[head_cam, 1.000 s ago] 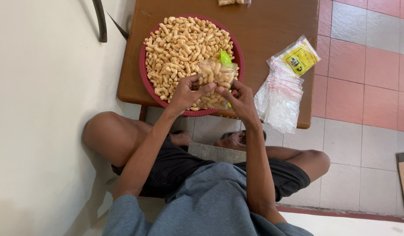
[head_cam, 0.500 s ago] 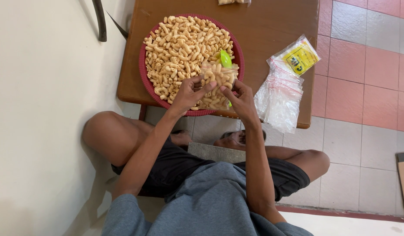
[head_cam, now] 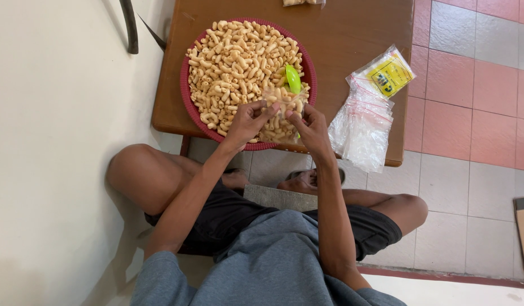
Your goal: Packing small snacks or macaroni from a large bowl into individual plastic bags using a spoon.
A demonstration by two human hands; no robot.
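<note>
While both hands pinch it, the small clear bag of snack curls hangs over the red tray's near rim.
Left hand and right hand, each clamped on the bag's mouth, would do best holding it level.

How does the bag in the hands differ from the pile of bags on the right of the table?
The held bag is filled with tan snack curls; the bag pile looks empty and flat. The held bag is pinched at its top between the left hand and right hand above the red tray; the pile lies untouched on the table, hanging over its near edge. Both are clear plastic.
</note>
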